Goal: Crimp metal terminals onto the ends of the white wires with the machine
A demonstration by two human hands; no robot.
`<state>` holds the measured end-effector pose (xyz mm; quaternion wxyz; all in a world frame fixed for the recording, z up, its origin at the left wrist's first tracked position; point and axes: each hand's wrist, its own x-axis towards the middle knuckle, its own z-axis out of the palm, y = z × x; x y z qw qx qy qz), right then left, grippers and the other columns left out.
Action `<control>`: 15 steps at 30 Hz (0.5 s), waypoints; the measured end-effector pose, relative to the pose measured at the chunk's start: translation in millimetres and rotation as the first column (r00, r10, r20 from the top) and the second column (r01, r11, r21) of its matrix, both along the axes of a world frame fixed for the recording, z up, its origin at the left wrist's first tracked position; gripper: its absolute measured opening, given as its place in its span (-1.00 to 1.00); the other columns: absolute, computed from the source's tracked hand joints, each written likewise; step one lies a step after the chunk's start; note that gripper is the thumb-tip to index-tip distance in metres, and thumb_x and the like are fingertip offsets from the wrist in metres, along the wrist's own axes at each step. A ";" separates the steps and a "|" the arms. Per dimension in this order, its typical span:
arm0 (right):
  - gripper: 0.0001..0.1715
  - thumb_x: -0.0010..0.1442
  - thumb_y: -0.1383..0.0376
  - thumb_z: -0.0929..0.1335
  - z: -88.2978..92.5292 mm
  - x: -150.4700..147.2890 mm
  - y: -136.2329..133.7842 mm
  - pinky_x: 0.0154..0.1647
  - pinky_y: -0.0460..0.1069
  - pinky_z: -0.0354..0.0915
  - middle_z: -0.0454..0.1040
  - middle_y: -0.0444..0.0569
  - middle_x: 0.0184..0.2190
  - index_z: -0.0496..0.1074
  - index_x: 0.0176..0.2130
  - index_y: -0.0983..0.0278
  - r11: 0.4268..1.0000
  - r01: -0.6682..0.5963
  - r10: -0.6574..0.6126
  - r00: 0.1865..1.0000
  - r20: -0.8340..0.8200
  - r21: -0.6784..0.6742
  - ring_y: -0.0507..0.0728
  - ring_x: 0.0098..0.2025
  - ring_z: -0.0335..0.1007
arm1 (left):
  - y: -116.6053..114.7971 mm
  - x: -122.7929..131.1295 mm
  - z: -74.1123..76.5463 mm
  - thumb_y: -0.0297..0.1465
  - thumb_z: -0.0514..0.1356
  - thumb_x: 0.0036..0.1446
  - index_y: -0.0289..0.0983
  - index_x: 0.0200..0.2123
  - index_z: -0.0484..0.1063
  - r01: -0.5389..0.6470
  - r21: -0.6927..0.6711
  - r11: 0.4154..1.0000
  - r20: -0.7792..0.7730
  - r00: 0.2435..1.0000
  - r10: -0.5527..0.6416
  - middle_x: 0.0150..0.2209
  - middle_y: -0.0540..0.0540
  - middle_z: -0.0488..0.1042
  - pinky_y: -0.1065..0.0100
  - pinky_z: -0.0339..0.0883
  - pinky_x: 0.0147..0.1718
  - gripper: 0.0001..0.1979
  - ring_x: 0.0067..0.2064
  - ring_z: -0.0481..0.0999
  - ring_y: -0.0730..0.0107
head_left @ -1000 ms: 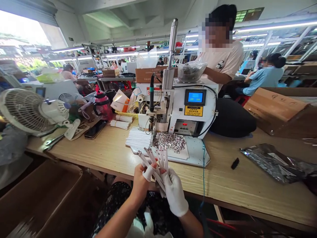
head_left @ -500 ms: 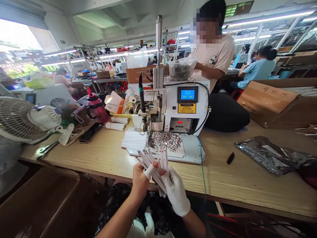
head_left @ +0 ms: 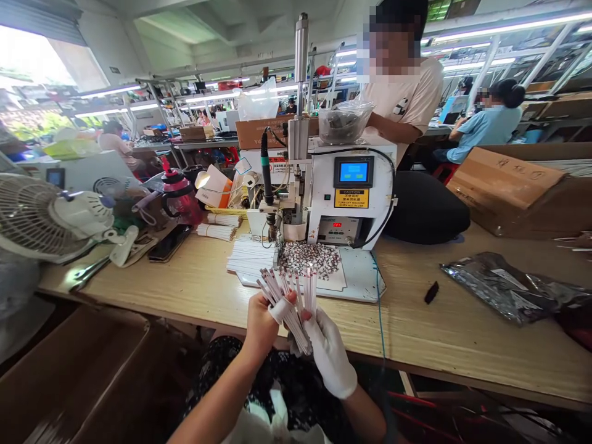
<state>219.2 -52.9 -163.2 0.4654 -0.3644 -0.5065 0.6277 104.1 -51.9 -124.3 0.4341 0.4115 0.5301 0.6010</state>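
My left hand [head_left: 260,325], with a white sleeve on its thumb, is closed around a fanned bunch of thin white wires [head_left: 296,327] with small dark and reddish tips. My right hand [head_left: 333,357], in a white glove with bare fingertips, grips more of these wires [head_left: 309,295] on the right side of the fan. Both hands are close together in front of the table edge. Just beyond them, a heap of small metallic and brown parts [head_left: 311,259] lies on the base of a white bench machine [head_left: 319,213]. Loose white wires [head_left: 250,262] lie left of the heap.
Tied wire bundles [head_left: 216,231], a phone [head_left: 170,243], a pink bottle [head_left: 181,196] and a fan [head_left: 41,216] stand to the left. At right are a silver bag [head_left: 504,287] and cardboard box [head_left: 506,185]. A person [head_left: 402,98] stands behind the machine.
The wire bunch is held a little more upright, its tips slightly higher and spread a bit differently. My right hand's fingers have shifted slightly on the wires. The view has tilted slightly.
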 end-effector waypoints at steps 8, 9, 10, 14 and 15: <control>-0.48 0.15 -0.16 0.21 -10.5 -5.0 2.5 -0.80 -0.15 -0.03 0.17 -0.27 -0.72 0.24 -0.34 0.25 0.998 0.057 -0.054 0.996 0.070 -0.036 -0.07 -0.77 -0.02 | 0.4 5.5 2.2 -0.22 0.37 -0.23 -0.34 -0.69 0.36 -0.012 -0.004 1.000 0.072 0.997 0.012 -0.75 0.06 0.29 0.49 0.12 -0.71 -0.67 -0.70 0.22 0.55; -0.47 0.14 -0.16 0.22 -10.5 -5.6 2.2 -0.80 -0.15 -0.03 0.17 -0.28 -0.72 0.24 -0.34 0.25 0.997 0.065 -0.062 0.996 0.069 -0.039 -0.08 -0.77 -0.03 | 0.6 5.8 2.5 -0.24 0.38 -0.25 -0.34 -0.69 0.38 -0.012 -0.004 1.000 0.083 0.996 0.012 -0.75 0.06 0.30 0.50 0.12 -0.72 -0.68 -0.70 0.22 0.55; -0.46 0.13 -0.18 0.21 -10.2 -5.9 2.0 -0.80 -0.15 -0.03 0.18 -0.27 -0.72 0.24 -0.33 0.25 0.997 0.067 -0.063 0.996 0.066 -0.046 -0.08 -0.77 -0.04 | 0.8 6.0 2.8 -0.25 0.38 -0.26 -0.34 -0.68 0.39 -0.017 -0.004 1.000 0.092 0.996 0.017 -0.74 0.06 0.31 0.50 0.12 -0.72 -0.70 -0.70 0.23 0.55; -0.44 0.13 -0.17 0.21 -7.4 -4.7 3.0 -0.70 -0.12 0.16 0.33 -0.15 -0.61 0.31 -0.31 0.28 0.995 0.102 -0.104 0.990 0.099 0.022 -0.02 -0.67 0.17 | 1.3 6.7 4.4 -0.29 0.38 -0.28 -0.34 -0.67 0.42 -0.047 -0.013 0.999 0.085 0.995 0.048 -0.73 0.05 0.34 0.50 0.11 -0.72 -0.74 -0.69 0.22 0.56; -0.45 0.14 -0.15 0.22 -6.6 -4.1 3.7 -0.62 -0.11 0.24 0.39 -0.09 -0.56 0.34 -0.30 0.29 0.989 0.124 -0.133 0.984 0.119 0.074 0.02 -0.59 0.27 | 1.5 7.0 5.1 -0.28 0.38 -0.28 -0.34 -0.69 0.40 -0.059 -0.017 0.998 0.075 0.995 0.060 -0.74 0.05 0.33 0.50 0.10 -0.72 -0.73 -0.70 0.21 0.56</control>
